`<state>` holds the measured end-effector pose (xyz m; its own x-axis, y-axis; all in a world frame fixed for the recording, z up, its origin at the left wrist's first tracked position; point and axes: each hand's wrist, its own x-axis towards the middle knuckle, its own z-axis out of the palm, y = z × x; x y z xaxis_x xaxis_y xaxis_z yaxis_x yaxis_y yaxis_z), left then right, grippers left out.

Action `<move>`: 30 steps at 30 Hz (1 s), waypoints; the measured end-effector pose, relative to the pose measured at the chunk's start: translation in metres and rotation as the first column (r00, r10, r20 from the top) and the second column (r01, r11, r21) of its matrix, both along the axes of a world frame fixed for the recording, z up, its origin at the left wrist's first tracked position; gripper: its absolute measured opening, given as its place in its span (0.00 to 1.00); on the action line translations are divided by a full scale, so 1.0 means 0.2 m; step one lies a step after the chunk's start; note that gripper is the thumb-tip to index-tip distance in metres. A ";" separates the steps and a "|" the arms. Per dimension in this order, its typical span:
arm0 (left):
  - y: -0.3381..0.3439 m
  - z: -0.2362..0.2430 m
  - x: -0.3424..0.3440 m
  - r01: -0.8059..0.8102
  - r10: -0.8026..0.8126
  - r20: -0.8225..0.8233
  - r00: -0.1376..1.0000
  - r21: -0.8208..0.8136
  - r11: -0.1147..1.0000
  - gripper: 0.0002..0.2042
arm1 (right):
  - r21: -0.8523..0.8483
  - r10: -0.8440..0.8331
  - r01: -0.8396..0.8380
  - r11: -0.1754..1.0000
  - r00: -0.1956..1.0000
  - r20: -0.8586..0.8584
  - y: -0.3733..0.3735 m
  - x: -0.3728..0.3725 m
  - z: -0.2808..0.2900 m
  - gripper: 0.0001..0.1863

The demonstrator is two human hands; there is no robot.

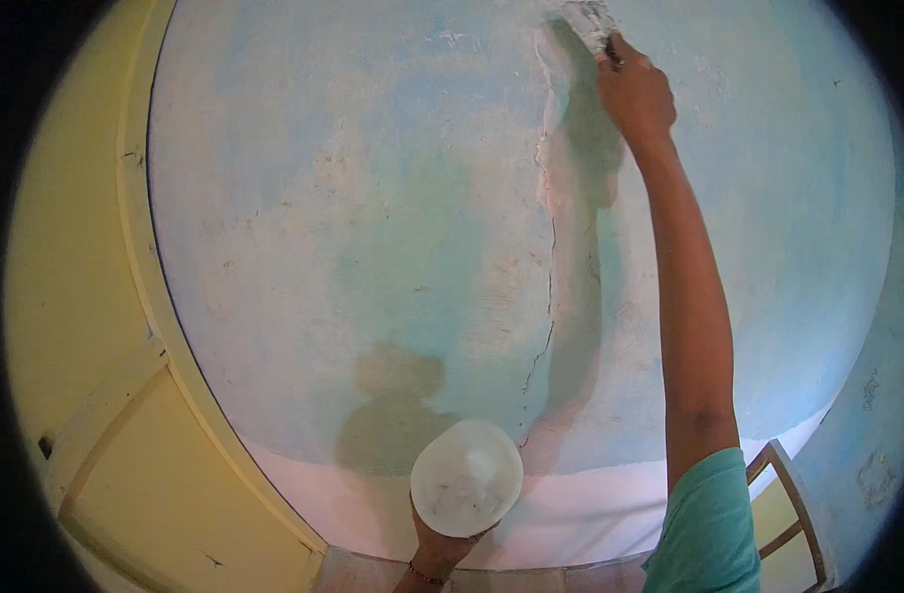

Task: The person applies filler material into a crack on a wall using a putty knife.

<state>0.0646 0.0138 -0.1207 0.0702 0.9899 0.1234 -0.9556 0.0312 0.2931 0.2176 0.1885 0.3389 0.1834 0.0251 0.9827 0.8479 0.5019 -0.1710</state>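
My right hand [638,97] is raised high on the pale blue wall [452,296]. Its fingers are wrapped around the dark handle of a putty knife [592,24], whose blade is smeared with whitish filler and lies at the wall near the top edge. Below and left of the blade a jagged crack [552,262] runs down the plaster, with a paler, rough strip along its upper part. Low in front of me, my left hand [440,551] grips a round, translucent white bowl [468,480] from beneath. Some whitish material shows inside the bowl, though how much I cannot tell.
A yellow door or panel with a frame [135,198] borders the wall on the left. At lower right stands a wooden chair or frame [796,514] near my sleeve. A pink-white band [600,504] runs along the wall's base above the tiles [610,576].
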 end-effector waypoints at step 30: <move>-0.02 0.11 0.06 -0.115 0.105 0.121 0.987 0.077 0.990 0.32 | -0.078 0.002 0.006 0.997 0.995 0.103 -0.08 -0.01 -0.06 0.22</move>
<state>0.0756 0.0105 -0.0988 -0.0582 0.9767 0.2066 -0.9795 -0.0958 0.1770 0.2162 0.1733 0.3275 0.0819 0.1018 0.9914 0.8638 0.4890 -0.1216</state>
